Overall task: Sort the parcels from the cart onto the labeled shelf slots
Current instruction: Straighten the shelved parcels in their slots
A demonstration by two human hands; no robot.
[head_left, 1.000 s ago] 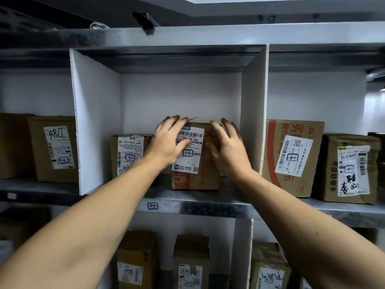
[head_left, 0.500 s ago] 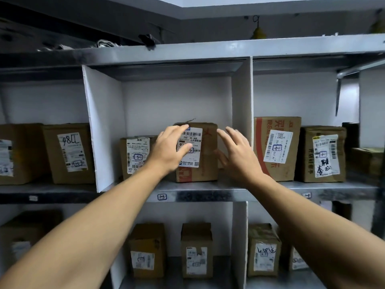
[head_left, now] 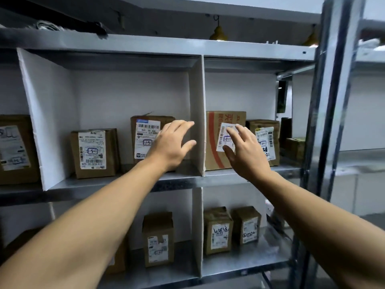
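Here, metal shelf [head_left: 208,180], white divider [head_left: 196,113], cardboard parcels [head_left: 93,153].

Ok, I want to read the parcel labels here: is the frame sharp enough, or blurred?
Head view: the shorter middle-slot parcel shows its barcode, fine print soft; the metal upright at right is motion-smeared; the wide lens slants the shelf edges; the right hand hides part of the label on the red-striped box.

Label [head_left: 148,130] on tall parcel [head_left: 145,142]: "530-00 A68" (approx., blurred); red-striped carton [head_left: 214,155]: Chinese chars, partly hidden. Rest illegible.
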